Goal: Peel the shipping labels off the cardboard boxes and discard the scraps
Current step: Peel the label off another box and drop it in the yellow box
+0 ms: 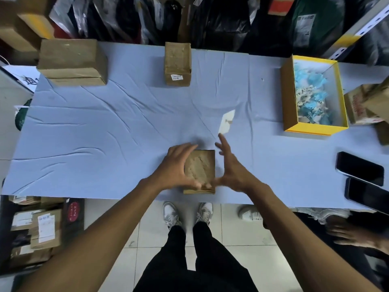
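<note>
A small cardboard box (pixel 201 167) lies near the table's front edge, its top face rough where paper was torn away. My left hand (pixel 179 165) grips its left side, fingers curled over the far edge and thumb at the near edge. My right hand (pixel 229 165) is at the box's right side with fingers spread straight and the thumb touching the near corner. A peeled white label scrap (pixel 227 122) lies on the cloth just beyond my right hand. Farther back stand a narrow box (pixel 177 63) with a small white sticker and a larger box (pixel 72 62).
A yellow box (pixel 288 98) with blue and white scraps inside sits at the right. More cardboard boxes (pixel 366 106) crowd the right edge. Two dark phones (pixel 360 168) lie at the front right. Labelled parcels (pixel 42 228) are stacked on the floor at left. Another person's hand (pixel 353 234) shows at right.
</note>
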`<action>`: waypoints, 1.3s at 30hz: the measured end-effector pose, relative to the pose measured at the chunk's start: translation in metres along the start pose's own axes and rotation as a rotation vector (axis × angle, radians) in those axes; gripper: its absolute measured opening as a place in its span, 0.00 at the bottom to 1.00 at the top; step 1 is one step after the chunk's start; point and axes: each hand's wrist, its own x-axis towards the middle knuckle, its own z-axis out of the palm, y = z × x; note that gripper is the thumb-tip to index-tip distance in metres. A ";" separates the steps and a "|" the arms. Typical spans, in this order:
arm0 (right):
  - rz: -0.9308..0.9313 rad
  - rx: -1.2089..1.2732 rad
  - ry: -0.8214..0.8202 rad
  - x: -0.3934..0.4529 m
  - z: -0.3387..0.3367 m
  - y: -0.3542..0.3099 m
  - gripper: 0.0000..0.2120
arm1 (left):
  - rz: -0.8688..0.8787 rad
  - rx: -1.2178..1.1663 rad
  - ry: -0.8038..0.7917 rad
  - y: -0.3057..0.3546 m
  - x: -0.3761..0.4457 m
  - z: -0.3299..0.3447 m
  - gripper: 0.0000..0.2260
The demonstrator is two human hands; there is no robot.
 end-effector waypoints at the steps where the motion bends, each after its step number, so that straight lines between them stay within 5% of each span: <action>1: 0.005 -0.024 -0.046 0.000 0.003 0.005 0.66 | 0.009 0.024 -0.017 0.000 0.001 0.004 0.51; 11: -0.102 -0.230 0.234 0.023 -0.006 -0.002 0.42 | -0.022 -0.077 0.245 0.011 0.041 0.001 0.12; 12: -0.102 -0.161 0.223 0.022 -0.008 -0.004 0.45 | -0.015 -0.093 0.254 0.012 0.036 0.000 0.13; 14: -0.079 -0.043 0.108 0.014 -0.014 -0.004 0.56 | -0.034 -0.115 0.133 0.009 0.020 -0.002 0.30; 17: -0.105 -0.216 -0.104 0.004 -0.014 0.000 0.66 | -0.058 -0.020 -0.086 -0.003 -0.002 0.003 0.53; 19: -0.100 -0.207 -0.081 0.008 -0.010 0.005 0.62 | -0.055 -0.056 -0.062 -0.008 -0.003 0.008 0.51; 25: -0.186 -0.266 0.278 0.031 0.000 0.009 0.36 | -0.080 -0.166 0.234 0.017 0.030 0.007 0.19; 34: -0.140 -0.308 0.331 0.034 0.007 0.007 0.26 | -0.102 -0.056 0.354 0.019 0.029 0.015 0.17; 39: 0.034 -0.447 0.140 0.031 0.004 -0.020 0.25 | -0.297 -0.080 0.287 0.037 0.025 0.007 0.23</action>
